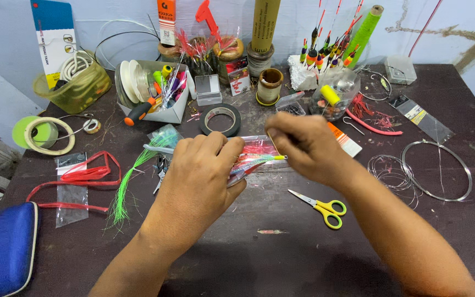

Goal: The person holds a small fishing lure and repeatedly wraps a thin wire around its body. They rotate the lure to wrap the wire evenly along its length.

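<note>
Lure packet (251, 159) held flat above table (281, 258), long axis left-right. Left hand (202, 176) clamped on left end, fingers together. Right hand (303, 146) pinched shut at right edge, just beside. Scissors (321, 207) nearer right hand.

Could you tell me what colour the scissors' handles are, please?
Yellow; the scissors show best in the head view.

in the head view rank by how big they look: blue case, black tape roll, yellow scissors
1. blue case, though it lies nearest the camera, so part of that is nearness
2. yellow scissors and black tape roll look about alike; no clear order
</note>
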